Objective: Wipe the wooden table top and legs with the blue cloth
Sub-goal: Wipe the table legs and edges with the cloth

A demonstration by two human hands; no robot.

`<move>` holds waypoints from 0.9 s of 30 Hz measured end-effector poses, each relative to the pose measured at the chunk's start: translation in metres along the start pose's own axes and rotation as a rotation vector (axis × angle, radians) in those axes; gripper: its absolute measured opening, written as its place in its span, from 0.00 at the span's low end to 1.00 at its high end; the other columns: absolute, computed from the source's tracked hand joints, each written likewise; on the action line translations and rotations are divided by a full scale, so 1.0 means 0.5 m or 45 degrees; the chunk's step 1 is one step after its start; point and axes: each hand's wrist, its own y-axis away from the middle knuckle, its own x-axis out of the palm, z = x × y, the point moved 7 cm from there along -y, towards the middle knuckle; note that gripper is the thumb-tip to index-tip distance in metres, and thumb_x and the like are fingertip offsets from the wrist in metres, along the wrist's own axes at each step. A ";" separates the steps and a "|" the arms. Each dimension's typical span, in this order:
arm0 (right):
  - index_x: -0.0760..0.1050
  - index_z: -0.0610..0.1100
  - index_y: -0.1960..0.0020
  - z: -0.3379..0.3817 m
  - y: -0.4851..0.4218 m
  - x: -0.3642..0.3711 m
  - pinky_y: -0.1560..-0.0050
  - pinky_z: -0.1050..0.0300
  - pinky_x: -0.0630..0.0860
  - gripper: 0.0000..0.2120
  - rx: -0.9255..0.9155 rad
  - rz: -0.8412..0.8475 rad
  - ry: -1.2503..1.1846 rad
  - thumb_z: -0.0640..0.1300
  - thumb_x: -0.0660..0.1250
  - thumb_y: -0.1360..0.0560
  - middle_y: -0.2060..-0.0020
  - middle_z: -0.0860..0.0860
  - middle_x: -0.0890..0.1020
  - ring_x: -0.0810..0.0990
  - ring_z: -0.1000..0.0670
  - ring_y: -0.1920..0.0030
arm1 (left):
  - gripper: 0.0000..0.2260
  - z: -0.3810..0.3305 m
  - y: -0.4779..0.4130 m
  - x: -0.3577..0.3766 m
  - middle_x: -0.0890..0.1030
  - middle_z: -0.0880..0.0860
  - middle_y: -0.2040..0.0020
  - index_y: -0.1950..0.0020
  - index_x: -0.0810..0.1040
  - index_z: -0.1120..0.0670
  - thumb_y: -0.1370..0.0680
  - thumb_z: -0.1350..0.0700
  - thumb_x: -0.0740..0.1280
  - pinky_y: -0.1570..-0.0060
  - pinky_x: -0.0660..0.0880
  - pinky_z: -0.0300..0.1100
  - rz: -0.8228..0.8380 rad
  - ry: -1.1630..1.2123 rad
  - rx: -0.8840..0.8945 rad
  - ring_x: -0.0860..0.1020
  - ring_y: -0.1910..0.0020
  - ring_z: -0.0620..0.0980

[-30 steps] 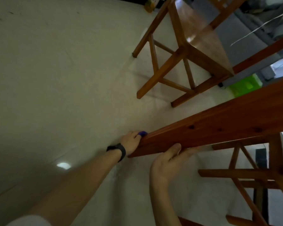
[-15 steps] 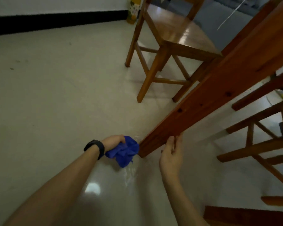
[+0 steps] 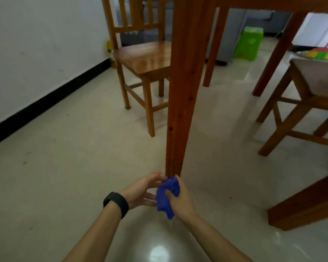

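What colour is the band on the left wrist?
The wrist band is plain black; the head view shows it clearly.

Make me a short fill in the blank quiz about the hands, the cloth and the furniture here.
The right hand grips a bunched ____ cloth.
The left hand, fingers straight, has a ____ band on its wrist.
Left of the upright table leg stands a wooden ____.
The plastic stool in the background is ____.
Missing words: blue, black, chair, green.
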 end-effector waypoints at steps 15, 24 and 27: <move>0.63 0.70 0.36 0.349 -0.071 -0.183 0.48 0.78 0.69 0.19 -0.649 -0.449 -0.156 0.44 0.53 0.16 0.49 0.77 0.73 0.73 0.73 0.47 | 0.24 -0.368 0.132 0.075 0.68 0.35 0.34 0.22 0.56 0.44 0.17 0.46 0.58 0.45 0.67 0.28 -0.540 -0.056 1.104 0.70 0.39 0.32; 0.73 0.51 0.30 -0.096 -0.112 -0.094 0.37 0.56 0.73 0.22 0.201 0.455 0.736 0.42 0.56 0.22 0.34 0.47 0.78 0.77 0.45 0.37 | 0.32 -0.295 0.069 0.112 0.59 0.36 0.25 0.22 0.44 0.36 0.20 0.43 0.61 0.34 0.64 0.37 -0.625 -0.125 1.099 0.63 0.28 0.37; 0.75 0.53 0.34 -0.104 -0.083 -0.048 0.39 0.53 0.74 0.23 0.122 0.493 0.699 0.46 0.54 0.27 0.40 0.48 0.81 0.79 0.48 0.42 | 0.31 -0.183 0.029 0.087 0.60 0.36 0.28 0.20 0.47 0.41 0.18 0.46 0.61 0.36 0.60 0.33 -0.660 -0.442 0.783 0.61 0.31 0.35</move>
